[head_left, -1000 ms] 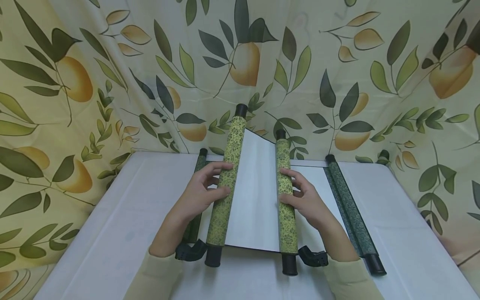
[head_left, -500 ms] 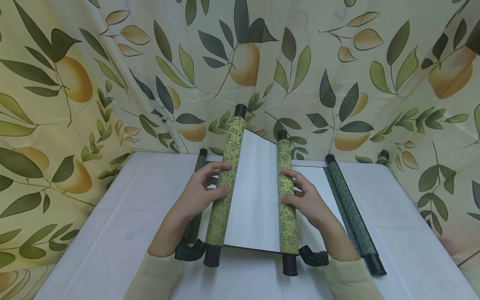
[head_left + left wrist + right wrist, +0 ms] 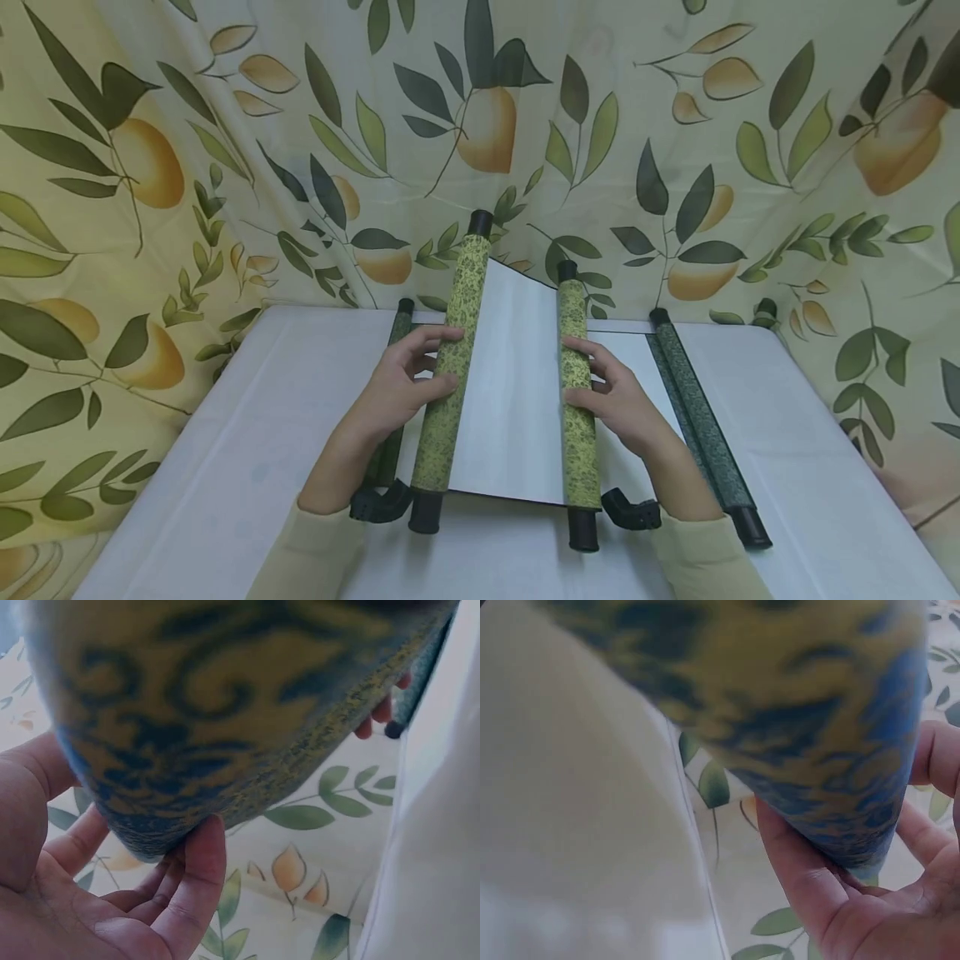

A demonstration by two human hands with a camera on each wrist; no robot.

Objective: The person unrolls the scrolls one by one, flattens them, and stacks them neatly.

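A partly unrolled scroll (image 3: 510, 383) with yellow, dark-patterned rolls and black end knobs is held up over the table, its white paper spread between the rolls. My left hand (image 3: 396, 375) grips the left roll (image 3: 450, 417), thumb and fingers around its outer side. On the other side, my right hand (image 3: 618, 398) grips the right roll (image 3: 579, 442) in the same way. Both wrist views show the patterned roll close up, blurred, with fingers curled under it: the left roll (image 3: 187, 742) and the right roll (image 3: 810, 742). The left roll's top reaches higher than the right's.
Under the raised scroll, a second scroll with dark green rolls lies partly open on the white table (image 3: 262, 400); its right roll (image 3: 708, 433) shows fully, its left roll (image 3: 388, 458) partly behind my hand. A leaf-and-fruit patterned cloth (image 3: 480, 167) hangs behind the table.
My right hand and the right yellow roll have shifted slightly to the right, so the white strip between the rolls is a little wider. My left hand has hardly moved.
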